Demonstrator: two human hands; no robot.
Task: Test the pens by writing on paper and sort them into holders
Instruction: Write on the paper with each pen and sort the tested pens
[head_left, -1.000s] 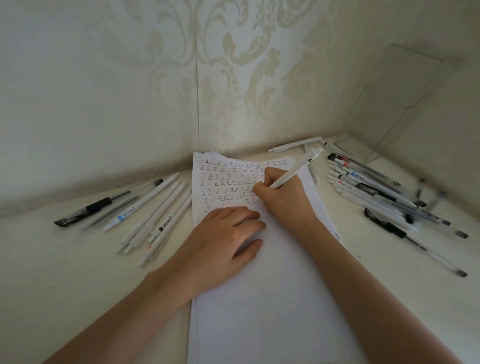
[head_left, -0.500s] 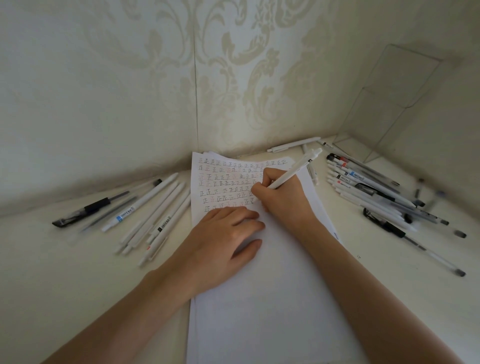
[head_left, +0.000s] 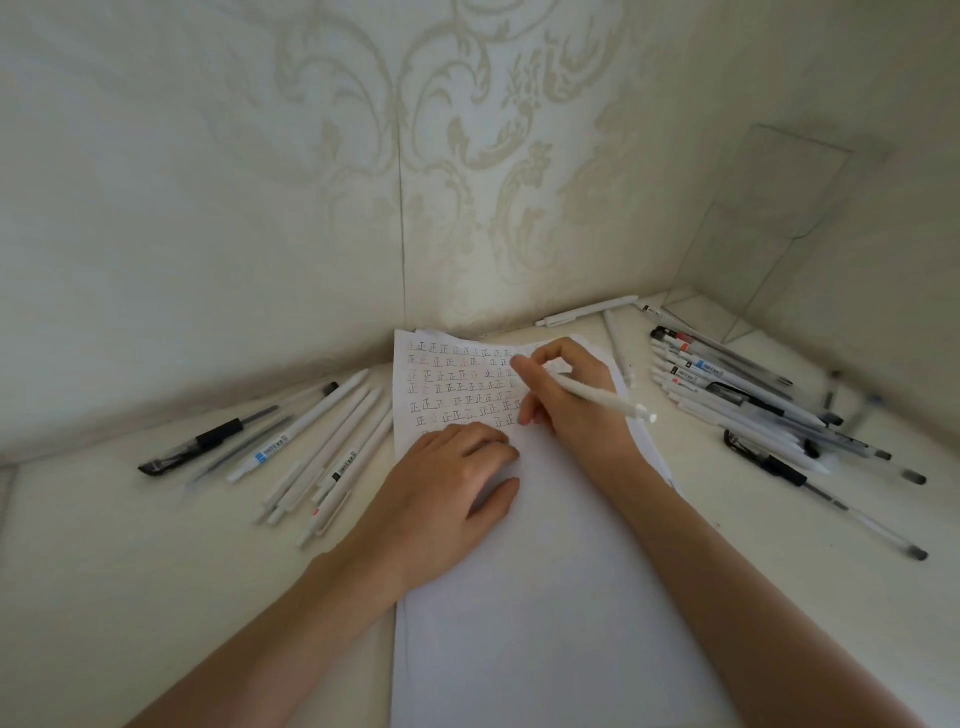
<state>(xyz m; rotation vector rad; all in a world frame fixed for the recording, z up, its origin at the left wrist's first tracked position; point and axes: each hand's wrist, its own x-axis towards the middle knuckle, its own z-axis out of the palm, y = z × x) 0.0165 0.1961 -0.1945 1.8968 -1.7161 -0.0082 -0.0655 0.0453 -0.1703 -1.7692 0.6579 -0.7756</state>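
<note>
Right hand (head_left: 571, 415) gripped a white pen (head_left: 602, 399) over the paper (head_left: 545, 649); left hand (head_left: 447, 499) pressed flat on it; first pen pile (head_left: 317, 447) lay centre-left, second pen pile (head_left: 748, 410) centre-right

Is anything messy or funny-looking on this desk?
The heap of grey and white pens on the right is jumbled: pens overlap and some lie crosswise, unlike the neater row of white pens on the left. One white pen lies apart against the wall. Nothing looks spilled or broken.
</note>
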